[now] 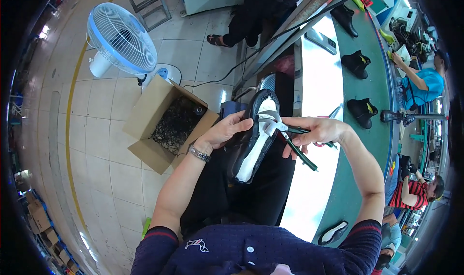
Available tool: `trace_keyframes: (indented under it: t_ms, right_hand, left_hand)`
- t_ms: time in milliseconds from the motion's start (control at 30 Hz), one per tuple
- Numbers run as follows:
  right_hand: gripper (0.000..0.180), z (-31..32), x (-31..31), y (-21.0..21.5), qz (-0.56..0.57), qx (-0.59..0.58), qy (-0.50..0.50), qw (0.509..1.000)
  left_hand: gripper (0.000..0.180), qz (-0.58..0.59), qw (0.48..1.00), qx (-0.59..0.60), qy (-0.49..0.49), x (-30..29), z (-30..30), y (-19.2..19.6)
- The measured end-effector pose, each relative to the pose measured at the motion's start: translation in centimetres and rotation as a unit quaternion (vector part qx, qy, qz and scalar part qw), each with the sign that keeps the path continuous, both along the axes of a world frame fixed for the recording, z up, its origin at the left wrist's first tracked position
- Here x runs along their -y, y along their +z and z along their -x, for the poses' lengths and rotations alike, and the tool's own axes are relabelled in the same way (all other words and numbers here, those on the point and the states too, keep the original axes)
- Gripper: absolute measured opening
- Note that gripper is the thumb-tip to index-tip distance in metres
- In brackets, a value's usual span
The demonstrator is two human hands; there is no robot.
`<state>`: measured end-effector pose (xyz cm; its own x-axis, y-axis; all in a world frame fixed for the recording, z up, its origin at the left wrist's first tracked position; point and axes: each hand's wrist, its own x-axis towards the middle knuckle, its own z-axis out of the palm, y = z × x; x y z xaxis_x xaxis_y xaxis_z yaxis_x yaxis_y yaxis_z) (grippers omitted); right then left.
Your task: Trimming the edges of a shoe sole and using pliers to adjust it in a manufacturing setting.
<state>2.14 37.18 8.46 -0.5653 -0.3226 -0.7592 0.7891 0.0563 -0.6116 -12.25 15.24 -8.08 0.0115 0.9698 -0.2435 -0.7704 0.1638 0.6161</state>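
Two short navy sleeves [159,246] at the near edge, with bare forearms directed to the middle. On the near right, lying on a green belt [355,193], one spare shoe [333,233], black with white underside. Farther, dark trousers [208,207], and above them, in the middle of the scene, a held shoe [253,147], also black, with white underside turned up and a slight slant from near left to far right. At its left side, the left hand [227,128], grasping firmly, thumb on the edge, other fingers partly hidden; on this wrist, a metal watch [199,152]. At its right side, the right hand [316,131], with fingers bent around the dark green handles of the pincers [274,125]. Handles apart, metal head over the white underside; impossible to tell if biting the material. Just to the right, a bright white shelf [314,82]. Left of the hands, an open cardboard box [145,111] with a black tangle [176,125] inside. Farther right, on the belt, three black boots [362,113] in a row. Farther left, a blue and white fan [121,38]. At far right, a co-worker in blue [430,84].
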Motion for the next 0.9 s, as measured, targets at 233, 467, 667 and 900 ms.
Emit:
trace_keyframes:
  t_ms: [233,467,667,900]
  right_hand:
    - [0.064,1.8,1.3,1.6,-0.190,-0.054,0.183,0.963]
    - [0.055,-0.9,3.9,-0.4,-0.388,-0.197,0.197,0.879]
    - [0.056,-2.9,3.7,-2.9,-0.387,-0.268,0.136,0.871]
    - [0.058,-3.8,3.7,-4.0,-0.398,-0.304,0.112,0.858]
  left_hand:
    - [0.057,-0.001,0.999,-0.033,0.003,0.3,0.3,0.8]
    - [0.060,-0.009,0.993,-0.111,0.042,0.3,0.0,2.6]
    - [0.059,0.010,0.992,-0.123,0.031,-0.2,-0.1,3.0]
    - [0.056,0.007,0.988,-0.152,0.033,-0.3,0.0,2.8]
